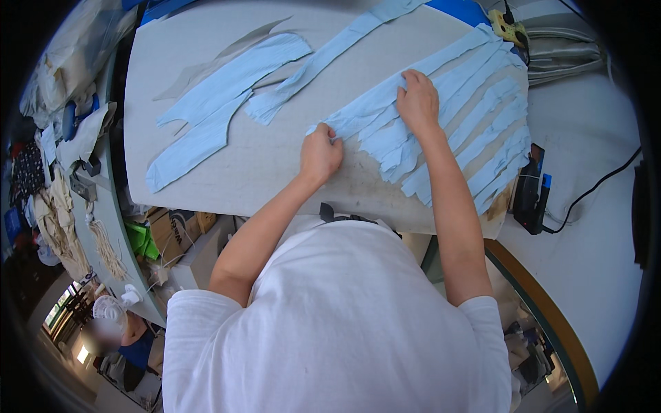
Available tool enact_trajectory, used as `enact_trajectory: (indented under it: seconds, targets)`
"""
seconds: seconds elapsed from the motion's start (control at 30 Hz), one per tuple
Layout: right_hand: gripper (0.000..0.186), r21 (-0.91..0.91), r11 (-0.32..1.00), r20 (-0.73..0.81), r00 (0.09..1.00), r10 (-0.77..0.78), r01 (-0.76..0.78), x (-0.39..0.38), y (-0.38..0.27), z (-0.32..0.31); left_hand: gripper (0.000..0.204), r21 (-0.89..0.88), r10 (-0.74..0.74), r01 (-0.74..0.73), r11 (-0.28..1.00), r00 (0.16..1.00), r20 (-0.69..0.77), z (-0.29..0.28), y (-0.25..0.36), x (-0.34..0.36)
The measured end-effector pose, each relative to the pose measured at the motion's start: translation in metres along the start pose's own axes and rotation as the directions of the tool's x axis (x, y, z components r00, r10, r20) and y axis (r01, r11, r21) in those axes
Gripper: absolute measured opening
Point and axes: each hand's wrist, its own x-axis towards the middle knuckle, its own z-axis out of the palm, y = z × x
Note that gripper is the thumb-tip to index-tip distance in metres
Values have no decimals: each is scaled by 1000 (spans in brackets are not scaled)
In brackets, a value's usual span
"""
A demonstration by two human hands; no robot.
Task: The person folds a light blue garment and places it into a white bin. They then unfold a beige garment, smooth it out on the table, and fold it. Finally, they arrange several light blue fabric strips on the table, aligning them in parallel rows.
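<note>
Left hand [321,157] apparently pinching near end of pale blue cloth strip [372,111] on table [261,172]. Right hand [418,103] resting farther along, fingers bent, likely keeping cloth straight; thumb's grip unclear. Other strips [480,112] lying fanned rightward, probably for separation.

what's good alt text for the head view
A person's left hand and right hand touch a light blue cloth strip on a pale table; more strips fan out nearby, and wider blue pieces lie further left.
</note>
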Motion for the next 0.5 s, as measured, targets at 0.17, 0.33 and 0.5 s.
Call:
enact_trajectory:
  seconds: [0.17, 0.33, 0.5]
  targets:
    - [32, 2, 1000, -18, 1000, -1, 1, -1, 4, 2, 20, 104, -18, 29, 994, 994, -111, -28, 21, -22]
    - [36, 12, 995, 33, 995, 94, -95, 2, -6, 3, 25, -48, -171, 168, 985, 982, -74, -23, -26, -2]
    - [39, -20, 994, -14, 994, 108, -109, -3, -15, 5, 33, 224, -168, 190, 956, 979, -117, -38, 12, -9]
